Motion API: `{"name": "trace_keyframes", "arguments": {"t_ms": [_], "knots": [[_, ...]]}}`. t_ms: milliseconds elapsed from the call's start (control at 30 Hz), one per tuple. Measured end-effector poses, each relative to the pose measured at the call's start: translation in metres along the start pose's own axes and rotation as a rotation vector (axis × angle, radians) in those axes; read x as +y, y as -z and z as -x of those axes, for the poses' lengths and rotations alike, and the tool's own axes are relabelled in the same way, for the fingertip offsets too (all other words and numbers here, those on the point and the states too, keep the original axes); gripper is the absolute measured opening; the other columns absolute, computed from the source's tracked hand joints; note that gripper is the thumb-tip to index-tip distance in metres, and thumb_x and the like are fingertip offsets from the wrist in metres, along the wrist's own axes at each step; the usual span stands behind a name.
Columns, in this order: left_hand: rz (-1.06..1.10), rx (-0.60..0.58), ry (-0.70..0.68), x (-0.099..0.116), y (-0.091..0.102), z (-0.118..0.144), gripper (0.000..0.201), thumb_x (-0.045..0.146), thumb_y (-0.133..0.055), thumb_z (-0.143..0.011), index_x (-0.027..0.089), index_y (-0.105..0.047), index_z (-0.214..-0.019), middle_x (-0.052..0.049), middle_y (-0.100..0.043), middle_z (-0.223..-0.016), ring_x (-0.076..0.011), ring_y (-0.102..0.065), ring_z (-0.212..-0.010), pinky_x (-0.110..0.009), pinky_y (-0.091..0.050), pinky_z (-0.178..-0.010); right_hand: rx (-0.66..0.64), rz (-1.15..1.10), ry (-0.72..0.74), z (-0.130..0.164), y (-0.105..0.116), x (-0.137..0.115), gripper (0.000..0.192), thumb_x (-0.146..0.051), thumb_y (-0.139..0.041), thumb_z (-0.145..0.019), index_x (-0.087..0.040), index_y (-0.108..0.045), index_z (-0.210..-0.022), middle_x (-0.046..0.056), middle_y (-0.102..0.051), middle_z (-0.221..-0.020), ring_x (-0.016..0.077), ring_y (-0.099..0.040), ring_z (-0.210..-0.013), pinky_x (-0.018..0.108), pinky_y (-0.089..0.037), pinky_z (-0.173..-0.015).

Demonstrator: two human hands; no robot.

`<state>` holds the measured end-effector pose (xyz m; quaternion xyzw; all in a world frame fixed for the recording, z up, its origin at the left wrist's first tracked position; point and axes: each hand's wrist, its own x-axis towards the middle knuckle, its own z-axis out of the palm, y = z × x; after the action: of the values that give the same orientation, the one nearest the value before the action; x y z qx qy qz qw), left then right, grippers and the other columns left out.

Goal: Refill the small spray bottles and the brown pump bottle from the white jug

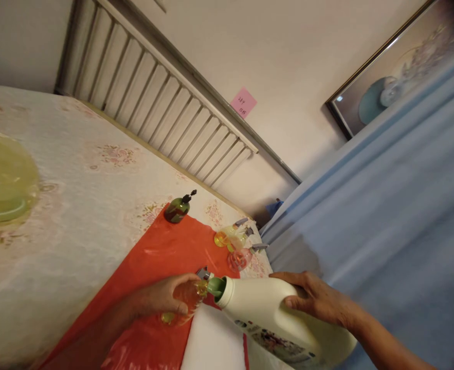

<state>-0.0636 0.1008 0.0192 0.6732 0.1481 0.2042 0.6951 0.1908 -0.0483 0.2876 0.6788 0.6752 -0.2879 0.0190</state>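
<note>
My left hand is wrapped round a small clear bottle, which leans with its neck up to the right. A little yellow liquid shows at its bottom. My right hand grips a large cream detergent jug with a printed label, tipped over to the left. The jug's green spout meets the mouth of the bottle; whether liquid is flowing I cannot tell. Just behind the bottle neck lies a grey pump or spray top, partly hidden.
A red sheet covers part of the flowered tablecloth. On it stands a dark green pump bottle. Several small bottles, one pink, cluster near a blue curtain. At far left sits a yellow translucent basin.
</note>
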Motion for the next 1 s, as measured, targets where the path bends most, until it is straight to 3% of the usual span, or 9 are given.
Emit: {"name": "trace_keyframes", "arguments": {"t_ms": [167,600,800,1000], "knots": [[-0.003,0.014,-0.016,0.004,-0.001,0.003,0.068,0.021,-0.071,-0.067,0.024,-0.054,-0.133,-0.004,-0.062,-0.138,-0.0327,-0.053,-0.13,-0.04,-0.044,-0.106,-0.002,0.001,0.007,0.0,0.0,-0.001,0.058,-0.058,-0.058,-0.088,-0.019,-0.061,-0.131,0.005,-0.073,-0.1,0.0232,-0.066,-0.085,0.027,-0.049,-0.069],[0.004,-0.002,-0.046,-0.006,0.001,-0.002,0.067,0.021,-0.07,-0.067,0.03,-0.055,-0.131,0.004,-0.064,-0.135,-0.0317,-0.051,-0.132,-0.035,-0.044,-0.106,-0.002,0.0,0.013,0.0,0.001,-0.004,0.057,-0.057,-0.058,-0.088,-0.019,-0.062,-0.13,0.005,-0.073,-0.1,0.0226,-0.065,-0.084,0.027,-0.049,-0.068],[0.037,-0.055,-0.062,-0.003,0.0,-0.004,0.064,0.021,-0.072,-0.068,0.028,-0.055,-0.129,0.0,-0.067,-0.131,-0.0297,-0.058,-0.124,-0.036,-0.049,-0.101,-0.002,0.013,0.011,0.0,0.002,-0.002,0.058,-0.057,-0.059,-0.088,-0.019,-0.061,-0.131,0.005,-0.073,-0.099,0.0225,-0.064,-0.083,0.027,-0.049,-0.068],[0.011,-0.025,-0.04,-0.008,0.002,-0.004,0.07,0.019,-0.073,-0.065,0.027,-0.054,-0.132,0.0,-0.064,-0.135,-0.0321,-0.052,-0.131,-0.037,-0.044,-0.107,-0.005,0.018,0.017,0.0,0.002,-0.005,0.057,-0.058,-0.057,-0.088,-0.019,-0.063,-0.129,0.005,-0.073,-0.099,0.0223,-0.064,-0.083,0.027,-0.048,-0.068]]}}
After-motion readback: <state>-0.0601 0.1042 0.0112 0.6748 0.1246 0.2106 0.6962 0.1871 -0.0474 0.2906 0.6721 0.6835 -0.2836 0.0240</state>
